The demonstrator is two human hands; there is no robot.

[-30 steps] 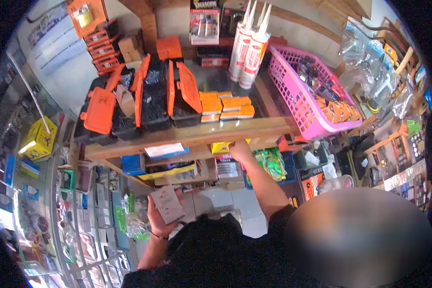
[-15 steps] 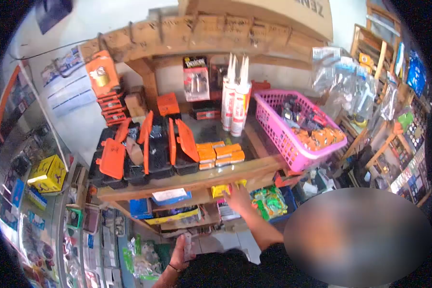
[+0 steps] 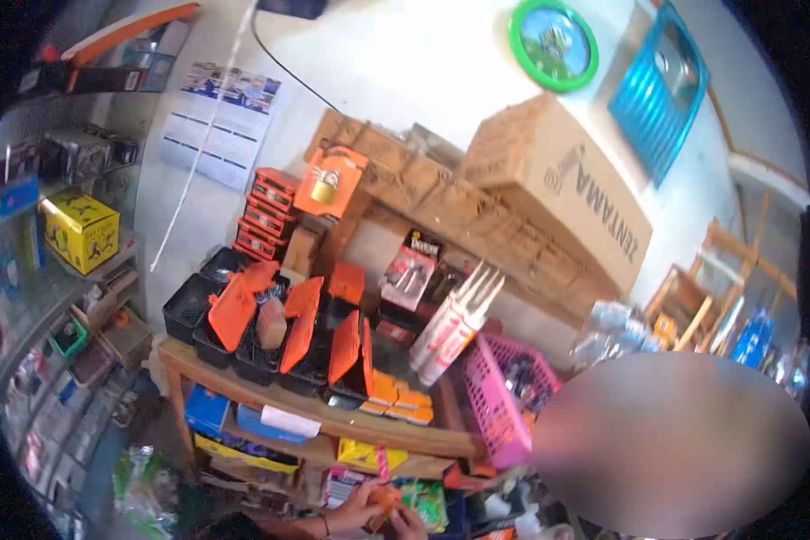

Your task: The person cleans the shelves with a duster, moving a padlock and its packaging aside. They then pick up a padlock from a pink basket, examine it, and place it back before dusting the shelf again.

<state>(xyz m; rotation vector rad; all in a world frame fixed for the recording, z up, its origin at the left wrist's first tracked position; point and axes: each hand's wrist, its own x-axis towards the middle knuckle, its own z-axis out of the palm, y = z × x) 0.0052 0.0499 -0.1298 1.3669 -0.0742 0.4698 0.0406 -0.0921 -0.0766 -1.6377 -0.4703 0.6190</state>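
Note:
Low in the view, my left hand (image 3: pixel 355 511) and my right hand (image 3: pixel 410 524) come together around a small orange box (image 3: pixel 385 502). Both hands are closed on it, and part of it is covered by fingers. Just behind them, on the shelf under the tabletop, lie a yellow box (image 3: pixel 371 453) and green packets (image 3: pixel 425 504). Above, on the wooden table (image 3: pixel 423 438), several small orange boxes (image 3: pixel 394 396) are stacked beside black bins with orange lids (image 3: pixel 301 324).
White sealant tubes (image 3: pixel 450 328) stand behind the orange boxes. A pink basket (image 3: pixel 497 405) of small goods is at the table's right end. Glass shelving (image 3: pixel 81 306) with a yellow box runs along the left. A large carton (image 3: pixel 567 189) rests above the hook rail.
My right hand has drawn back from the lower shelf and met my left hand, with a small orange box now between them. The view has tilted and shifted upward.

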